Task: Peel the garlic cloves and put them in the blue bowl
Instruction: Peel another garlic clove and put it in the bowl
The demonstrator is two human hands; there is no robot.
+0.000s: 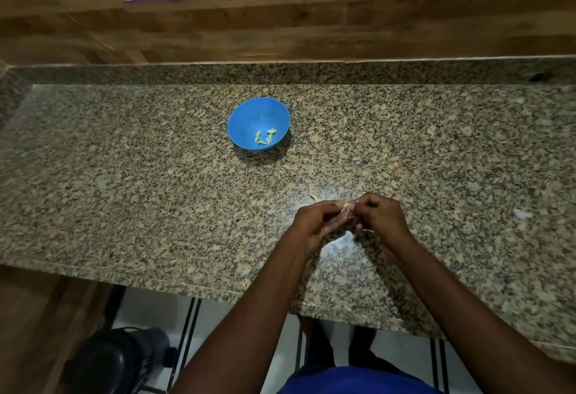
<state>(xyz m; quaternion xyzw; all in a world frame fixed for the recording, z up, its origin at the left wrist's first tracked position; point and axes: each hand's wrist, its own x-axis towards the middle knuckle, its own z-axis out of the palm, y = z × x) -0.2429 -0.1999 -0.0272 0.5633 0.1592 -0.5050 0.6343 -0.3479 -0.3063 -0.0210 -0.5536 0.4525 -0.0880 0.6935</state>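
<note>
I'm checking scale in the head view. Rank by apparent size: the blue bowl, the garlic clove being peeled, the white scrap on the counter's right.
1. blue bowl
2. white scrap
3. garlic clove, mostly hidden by the hands; its rank against the scrap is unsure.

Work surface was a speckled granite countertop (156, 194) with a raised granite backsplash strip (280, 73) along its far edge. A blue bowl (249, 116) stood directly on it, toward the far side and left of centre, holding a few peeled garlic cloves (265, 139). One small white scrap (523, 214) lay on the stone far to the right, and a pale curl of skin (314, 197) lay nearer the front.
</note>
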